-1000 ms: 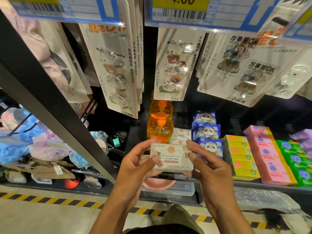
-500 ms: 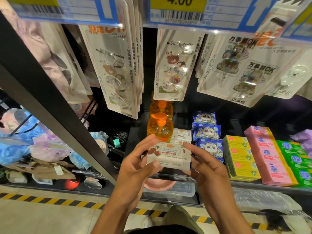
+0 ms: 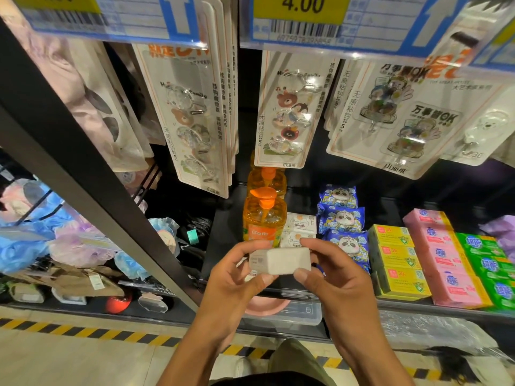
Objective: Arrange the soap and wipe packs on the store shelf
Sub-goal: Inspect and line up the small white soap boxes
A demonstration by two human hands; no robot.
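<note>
Soap box (image 3: pixel 280 261), small and white, sits between both hands in front of the shelf (image 3: pixel 306 292) edge, turned so a plain narrow side faces the camera (a small printed label shows at its left end).

Head view, hands:
- Left hand (image 3: pixel 234 277) pinches the box's left end, fingers over the top edge, thumb under the bottom edge.
- Right hand (image 3: pixel 338 280) pinches the right end the same way, index finger on top, thumb at the lower right corner.
- Box spans the gap between the two grips, roughly level, held clear of the shelf.

Head view, shelf behind the box:
- Orange pump bottle (image 3: pixel 264 218) just beyond the left fingers, a second one behind it.
- White soap boxes (image 3: pixel 301 228) stacked beside the bottle, directly behind the held box.
- Blue panda wipe packs (image 3: pixel 341 218) in a row to the right of those.
- Yellow soap boxes (image 3: pixel 395 260), then pink ones (image 3: pixel 443 260), then green ones (image 3: pixel 487 263), each in its own row farther right.
- Hook cards (image 3: pixel 287 107) hang above; a price tag (image 3: pixel 302 8) reads 4.00.
</note>
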